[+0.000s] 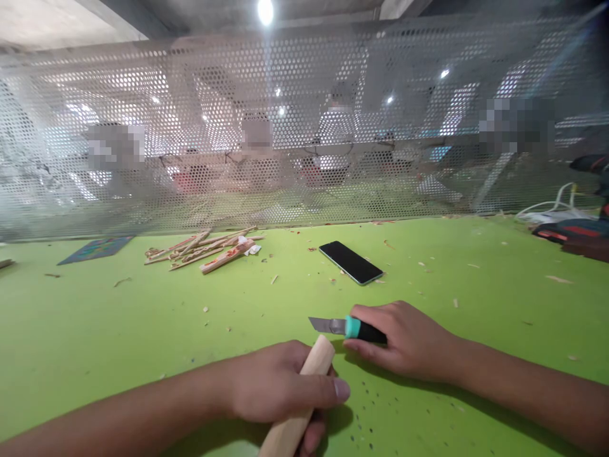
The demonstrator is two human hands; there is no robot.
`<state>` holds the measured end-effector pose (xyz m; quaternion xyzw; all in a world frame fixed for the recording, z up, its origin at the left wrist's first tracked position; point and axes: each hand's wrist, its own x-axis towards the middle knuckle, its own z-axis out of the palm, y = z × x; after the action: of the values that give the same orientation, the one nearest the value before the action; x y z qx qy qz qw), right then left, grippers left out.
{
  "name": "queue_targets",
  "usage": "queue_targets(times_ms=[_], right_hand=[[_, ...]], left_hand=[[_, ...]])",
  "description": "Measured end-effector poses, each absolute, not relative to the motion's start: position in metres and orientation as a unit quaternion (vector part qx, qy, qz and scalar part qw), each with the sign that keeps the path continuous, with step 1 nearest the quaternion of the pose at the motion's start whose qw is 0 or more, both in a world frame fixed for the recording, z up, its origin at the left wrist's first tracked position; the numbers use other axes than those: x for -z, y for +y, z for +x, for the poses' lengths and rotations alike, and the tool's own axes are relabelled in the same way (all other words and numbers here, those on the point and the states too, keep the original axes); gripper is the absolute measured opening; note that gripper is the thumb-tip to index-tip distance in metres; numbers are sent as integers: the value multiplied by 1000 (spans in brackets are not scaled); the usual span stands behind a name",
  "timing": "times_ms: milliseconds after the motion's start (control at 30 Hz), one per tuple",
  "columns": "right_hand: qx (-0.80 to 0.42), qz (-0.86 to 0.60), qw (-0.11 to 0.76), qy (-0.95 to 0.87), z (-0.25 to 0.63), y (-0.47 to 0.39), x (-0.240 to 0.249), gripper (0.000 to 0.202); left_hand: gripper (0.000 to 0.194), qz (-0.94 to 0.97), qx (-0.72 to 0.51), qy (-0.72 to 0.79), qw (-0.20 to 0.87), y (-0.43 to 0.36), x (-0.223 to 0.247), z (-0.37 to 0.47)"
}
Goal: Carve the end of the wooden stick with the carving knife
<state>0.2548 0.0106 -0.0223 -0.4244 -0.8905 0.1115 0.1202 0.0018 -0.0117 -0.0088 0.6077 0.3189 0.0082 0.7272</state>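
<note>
My left hand (280, 384) is wrapped round a pale, smooth wooden stick (318, 358), its thumb lying across the wood. The stick's rounded upper end points up and slightly right; its lower end runs out of the frame. In my right hand (404, 339) is a carving knife (352, 327) with a black and teal handle. Its short angled blade points left, just above the stick's tip, with a small gap between them. Both hands are low over the green tabletop (143, 330).
A black phone (351, 261) lies beyond my hands. Thin wooden sticks (190, 251) are piled back left, near a patterned card (95, 249). At the far right are a power tool (578, 230) and white cable. A perforated metal screen (285, 146) borders the back; small shavings are scattered about.
</note>
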Motion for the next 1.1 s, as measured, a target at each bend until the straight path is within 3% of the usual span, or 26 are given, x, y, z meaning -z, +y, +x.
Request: queue_targets(times_ms=[400, 667, 1100], right_hand=[[-106, -437, 127, -884, 253, 11, 20, 55], [-177, -423, 167, -873, 251, 4, 17, 50], [-161, -377, 143, -901, 249, -3, 19, 50]], left_hand=[[54, 601, -3, 321, 732, -11, 9, 2], [53, 565, -25, 342, 750, -11, 19, 3], [51, 528, -54, 320, 785, -11, 20, 2]])
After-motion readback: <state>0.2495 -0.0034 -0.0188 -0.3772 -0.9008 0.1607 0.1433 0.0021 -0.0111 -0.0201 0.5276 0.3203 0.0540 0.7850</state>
